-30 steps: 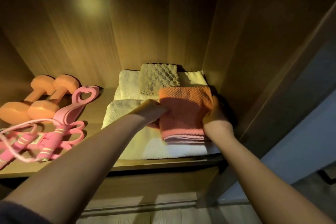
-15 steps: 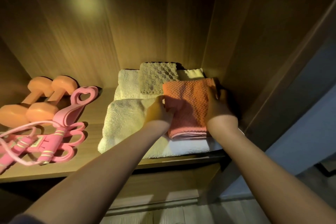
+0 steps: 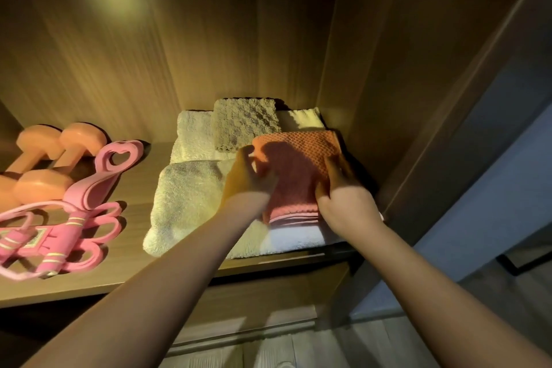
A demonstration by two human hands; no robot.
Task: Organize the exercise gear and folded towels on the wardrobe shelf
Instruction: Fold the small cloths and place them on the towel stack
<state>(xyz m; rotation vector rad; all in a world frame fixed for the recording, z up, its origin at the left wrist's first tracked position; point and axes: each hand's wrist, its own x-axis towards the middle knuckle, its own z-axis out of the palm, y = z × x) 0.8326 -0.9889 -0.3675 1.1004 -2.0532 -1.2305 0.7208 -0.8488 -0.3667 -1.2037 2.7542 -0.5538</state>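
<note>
The folded orange towel [image 3: 298, 170] lies on top of a stack of pale towels at the right end of the wardrobe shelf [image 3: 137, 176]. The left hand [image 3: 249, 181] has its grip closed on the towel's left edge, fingers curled over it. The right hand [image 3: 343, 197] holds the towel's right edge, thumb on top and fingers along the side. Just behind the orange towel and touching its far left corner sits a beige textured cloth [image 3: 246, 124]. A cream towel [image 3: 188, 203] spreads out left of the orange towel. Well to the left of it lie two orange dumbbells [image 3: 44, 164], a pink pull band [image 3: 98, 182] and a pink jump rope [image 3: 44, 245].
</note>
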